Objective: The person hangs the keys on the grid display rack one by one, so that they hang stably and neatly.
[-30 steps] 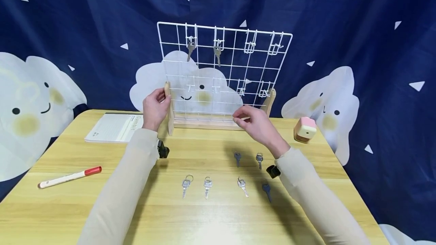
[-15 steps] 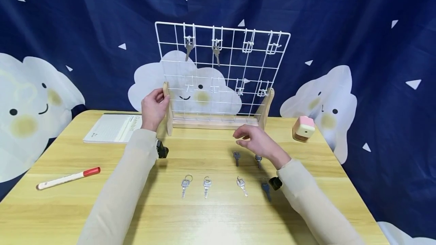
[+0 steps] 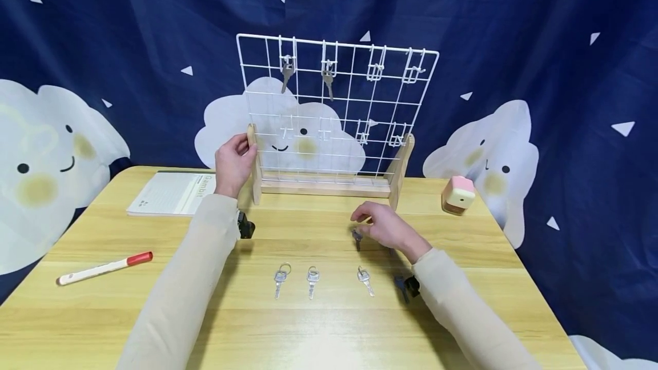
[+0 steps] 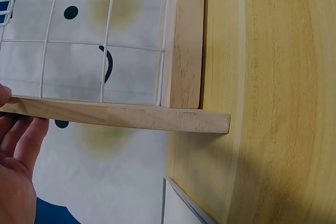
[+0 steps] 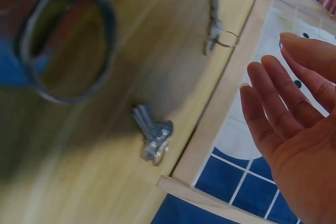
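My left hand grips the left wooden upright of a white wire grid rack, thumb on one side and fingers on the other. Two keys, one at the left hook and another key beside it, hang on the top row. My right hand hovers with relaxed, parted fingers over a dark key on the table. In the right wrist view its fingers hold nothing; a key with a ring and a second key lie near the rack's base.
Several more keys lie nearer the front, including a silver key and a dark key by the right wrist. A notepad and red-capped marker are at left. A pink-and-cream box stands at right.
My right hand has come down from in front of the rack's lower edge to just over the dark key, its fingers parting. The left hand keeps its grip on the upright.
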A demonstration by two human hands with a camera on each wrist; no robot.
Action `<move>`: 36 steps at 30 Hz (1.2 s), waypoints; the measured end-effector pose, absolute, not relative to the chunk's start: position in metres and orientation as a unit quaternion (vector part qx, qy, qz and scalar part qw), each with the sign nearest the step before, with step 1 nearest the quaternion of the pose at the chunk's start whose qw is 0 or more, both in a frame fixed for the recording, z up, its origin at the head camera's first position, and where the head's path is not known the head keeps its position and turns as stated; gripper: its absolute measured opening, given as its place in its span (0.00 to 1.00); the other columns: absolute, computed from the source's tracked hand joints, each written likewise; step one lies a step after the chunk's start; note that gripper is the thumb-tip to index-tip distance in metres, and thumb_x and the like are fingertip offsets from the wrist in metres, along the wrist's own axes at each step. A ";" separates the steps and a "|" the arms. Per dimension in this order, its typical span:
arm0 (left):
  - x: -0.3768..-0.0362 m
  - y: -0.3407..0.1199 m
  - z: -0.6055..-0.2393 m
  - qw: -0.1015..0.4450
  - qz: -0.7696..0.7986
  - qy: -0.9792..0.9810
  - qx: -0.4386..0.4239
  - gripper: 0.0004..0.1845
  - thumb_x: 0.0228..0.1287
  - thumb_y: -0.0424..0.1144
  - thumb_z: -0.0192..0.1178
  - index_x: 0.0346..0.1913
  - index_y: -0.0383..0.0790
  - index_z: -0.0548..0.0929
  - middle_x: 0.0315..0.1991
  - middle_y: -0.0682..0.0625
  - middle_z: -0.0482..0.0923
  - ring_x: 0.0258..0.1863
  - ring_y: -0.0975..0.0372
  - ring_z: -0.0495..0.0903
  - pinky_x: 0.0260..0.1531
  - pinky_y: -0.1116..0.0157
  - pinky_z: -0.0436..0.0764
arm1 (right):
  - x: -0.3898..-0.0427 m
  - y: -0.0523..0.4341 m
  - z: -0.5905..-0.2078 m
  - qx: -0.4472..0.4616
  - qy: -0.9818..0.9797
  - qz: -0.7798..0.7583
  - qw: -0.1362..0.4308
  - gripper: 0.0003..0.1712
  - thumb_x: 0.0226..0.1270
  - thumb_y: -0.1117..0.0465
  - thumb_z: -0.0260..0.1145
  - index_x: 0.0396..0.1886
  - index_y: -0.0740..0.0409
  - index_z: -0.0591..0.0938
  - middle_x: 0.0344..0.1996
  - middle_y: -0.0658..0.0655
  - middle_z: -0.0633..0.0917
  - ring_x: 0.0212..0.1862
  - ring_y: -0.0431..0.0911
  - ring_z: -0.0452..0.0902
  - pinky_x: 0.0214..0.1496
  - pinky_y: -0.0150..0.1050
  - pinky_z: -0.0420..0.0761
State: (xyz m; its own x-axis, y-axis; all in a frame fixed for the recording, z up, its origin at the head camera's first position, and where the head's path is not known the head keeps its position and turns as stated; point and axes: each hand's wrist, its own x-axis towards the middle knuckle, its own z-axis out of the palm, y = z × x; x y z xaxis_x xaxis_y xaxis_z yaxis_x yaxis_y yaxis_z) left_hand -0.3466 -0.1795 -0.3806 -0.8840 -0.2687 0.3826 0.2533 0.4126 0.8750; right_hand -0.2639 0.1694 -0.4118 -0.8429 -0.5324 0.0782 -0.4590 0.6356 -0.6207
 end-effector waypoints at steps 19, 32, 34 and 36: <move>-0.349 -0.181 -0.381 0.248 -0.531 -0.810 0.004 0.19 0.69 0.33 0.58 0.60 0.30 0.79 0.56 0.37 0.79 0.55 0.54 0.80 0.55 0.68 0.78 | -0.272 0.160 -0.429 -0.245 0.932 -0.260 0.055 0.07 0.60 0.72 0.69 0.37 0.60 0.84 0.31 0.49 0.79 0.35 0.42 0.75 0.40 0.36 0.79; -0.347 -0.179 -0.382 0.249 -0.529 -0.811 0.004 0.19 0.68 0.33 0.58 0.60 0.30 0.79 0.56 0.37 0.79 0.55 0.53 0.80 0.55 0.67 0.79 | -0.276 0.158 -0.430 -0.252 0.935 -0.243 0.062 0.07 0.61 0.73 0.66 0.32 0.58 0.84 0.29 0.48 0.82 0.34 0.40 0.76 0.39 0.35 0.80; -0.347 -0.179 -0.382 0.251 -0.528 -0.811 0.003 0.19 0.68 0.33 0.58 0.60 0.30 0.79 0.55 0.37 0.79 0.55 0.53 0.80 0.54 0.67 0.79 | -0.276 0.159 -0.429 -0.249 0.935 -0.243 0.063 0.08 0.62 0.74 0.65 0.32 0.57 0.84 0.29 0.48 0.82 0.34 0.40 0.76 0.40 0.35 0.81; -0.347 -0.179 -0.382 0.253 -0.528 -0.810 0.001 0.19 0.68 0.32 0.58 0.59 0.30 0.79 0.55 0.37 0.79 0.55 0.53 0.80 0.54 0.67 0.79 | -0.276 0.161 -0.427 -0.248 0.936 -0.245 0.058 0.09 0.62 0.74 0.65 0.32 0.57 0.84 0.29 0.47 0.82 0.34 0.40 0.76 0.40 0.36 0.81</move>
State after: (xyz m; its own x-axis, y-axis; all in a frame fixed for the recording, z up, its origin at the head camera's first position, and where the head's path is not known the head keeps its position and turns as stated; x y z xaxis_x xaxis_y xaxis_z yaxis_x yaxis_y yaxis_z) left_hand -0.3471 -0.1788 -0.3818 -0.8718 -0.2698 0.4089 0.2652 0.4419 0.8570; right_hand -0.2765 0.1612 -0.4270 -0.8707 -0.4916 0.0122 -0.4347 0.7578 -0.4865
